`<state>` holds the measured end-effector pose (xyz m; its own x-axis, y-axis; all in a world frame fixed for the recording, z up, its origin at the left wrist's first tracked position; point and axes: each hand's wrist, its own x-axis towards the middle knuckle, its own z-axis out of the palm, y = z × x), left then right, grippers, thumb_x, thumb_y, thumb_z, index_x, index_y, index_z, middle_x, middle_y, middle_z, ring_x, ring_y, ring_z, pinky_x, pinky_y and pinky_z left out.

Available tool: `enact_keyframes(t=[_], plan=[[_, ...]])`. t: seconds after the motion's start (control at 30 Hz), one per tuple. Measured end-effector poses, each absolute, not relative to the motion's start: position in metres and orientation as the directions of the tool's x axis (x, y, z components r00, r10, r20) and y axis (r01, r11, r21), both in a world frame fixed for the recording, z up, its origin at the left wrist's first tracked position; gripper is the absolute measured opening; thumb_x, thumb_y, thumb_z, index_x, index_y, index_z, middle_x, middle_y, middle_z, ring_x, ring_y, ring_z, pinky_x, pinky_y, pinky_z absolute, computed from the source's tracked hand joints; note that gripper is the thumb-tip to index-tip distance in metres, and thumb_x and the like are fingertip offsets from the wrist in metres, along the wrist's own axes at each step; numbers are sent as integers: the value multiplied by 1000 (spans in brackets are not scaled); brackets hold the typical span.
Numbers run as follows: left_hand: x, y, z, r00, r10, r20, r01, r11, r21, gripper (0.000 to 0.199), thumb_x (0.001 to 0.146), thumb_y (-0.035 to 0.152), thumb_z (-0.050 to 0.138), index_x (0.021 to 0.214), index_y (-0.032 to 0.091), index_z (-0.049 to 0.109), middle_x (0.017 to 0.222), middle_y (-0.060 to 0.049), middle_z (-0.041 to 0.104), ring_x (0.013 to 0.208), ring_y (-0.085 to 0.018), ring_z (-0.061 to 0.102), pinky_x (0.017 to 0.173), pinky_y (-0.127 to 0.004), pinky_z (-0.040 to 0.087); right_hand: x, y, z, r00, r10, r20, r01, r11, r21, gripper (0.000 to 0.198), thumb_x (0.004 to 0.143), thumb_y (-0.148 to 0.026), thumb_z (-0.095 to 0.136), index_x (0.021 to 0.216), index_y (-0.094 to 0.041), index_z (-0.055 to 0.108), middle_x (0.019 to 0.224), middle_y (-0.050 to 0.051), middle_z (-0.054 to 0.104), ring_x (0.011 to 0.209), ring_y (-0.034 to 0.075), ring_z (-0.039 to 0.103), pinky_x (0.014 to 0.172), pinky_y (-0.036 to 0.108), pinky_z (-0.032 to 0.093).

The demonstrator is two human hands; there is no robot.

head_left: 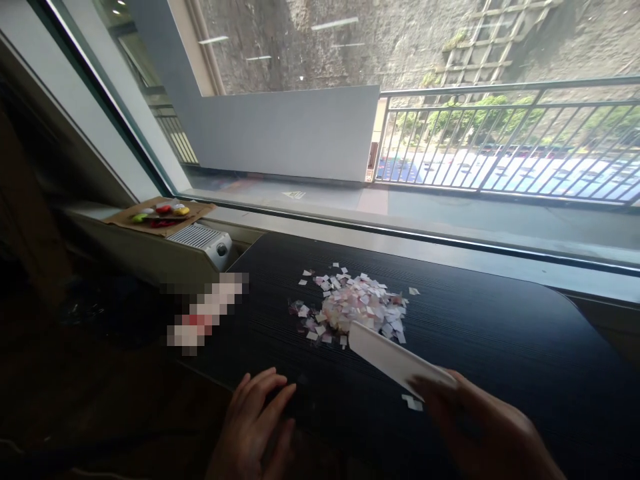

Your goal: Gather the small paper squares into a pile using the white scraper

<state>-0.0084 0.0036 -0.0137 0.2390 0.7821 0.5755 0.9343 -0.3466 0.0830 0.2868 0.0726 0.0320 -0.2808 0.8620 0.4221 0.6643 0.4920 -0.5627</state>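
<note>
A heap of small paper scraps [357, 303], mostly white and pinkish, lies on the black table [470, 320]. My right hand [480, 420] grips a white flat strip [390, 357] with a rounded end, whose far tip meets the heap's near edge. Its exact kind I cannot make out. Close below the strip, a few stray scraps [413, 402] lie on the tabletop. At the table's near edge is my left hand [260, 413], empty, its fingers apart and slightly bent.
To the left, a blurred-out pale item [207, 317] lies at the table's edge. Beyond it are a white heater [210, 243] and a brown board [125, 217] carrying several colourful things. A large window [300, 140] with a sill runs behind the table.
</note>
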Motion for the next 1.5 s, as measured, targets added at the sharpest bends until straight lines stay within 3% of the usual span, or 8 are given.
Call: enact_keyframes(t=[0.23,0.47,0.67,0.93,1.1,1.3,1.5], plan=[[-14,4,-9,344,797,496,917,-400,7,38,82,25,53,119,20,56,113,-6,67,106,-17,62,98,-31,45,279,80,36,-326,870,371,663,490,-567,15,87,-26,52,88,-23,66,74,-1,74,58,13,68,53,17,52],[4,21,-5,373,821,433,899,-434,49,38,80,19,52,117,24,56,114,-5,66,106,-20,61,98,-38,43,298,68,34,-239,920,312,682,388,-620,17,85,-29,55,90,-22,69,80,1,76,67,16,71,59,17,54],[1,26,0,380,812,442,907,-420,-8,34,81,21,52,114,21,56,107,-6,68,100,-22,62,92,-41,45,303,66,35,-215,955,205,661,297,-690,18,84,-32,56,82,-22,71,75,1,76,63,16,70,56,17,54],[43,48,12,366,834,412,886,-448,122,34,82,12,44,112,20,59,108,-8,62,110,-25,54,101,-54,35,305,59,39,-122,975,187,612,223,-759,15,80,-31,60,82,-21,72,75,1,76,65,18,70,58,20,53],[50,59,8,460,825,327,854,-513,93,38,83,16,49,120,22,56,114,-8,60,117,-27,49,103,-57,32,310,52,41,-50,981,186,636,175,-751,15,78,-33,62,83,-23,72,76,0,76,67,18,70,58,20,53],[55,69,5,389,845,367,879,-459,124,33,83,17,46,112,20,60,111,-9,62,116,-28,50,102,-60,30,304,54,40,-83,983,163,626,178,-759,17,80,-34,60,84,-21,71,76,2,76,68,18,70,59,21,53],[45,62,10,392,832,392,888,-454,76,29,83,17,46,106,20,63,113,-10,61,118,-28,48,103,-58,29,331,46,41,56,992,113,619,54,-783,23,74,-44,65,78,-24,74,78,3,77,69,22,71,60,24,55]])
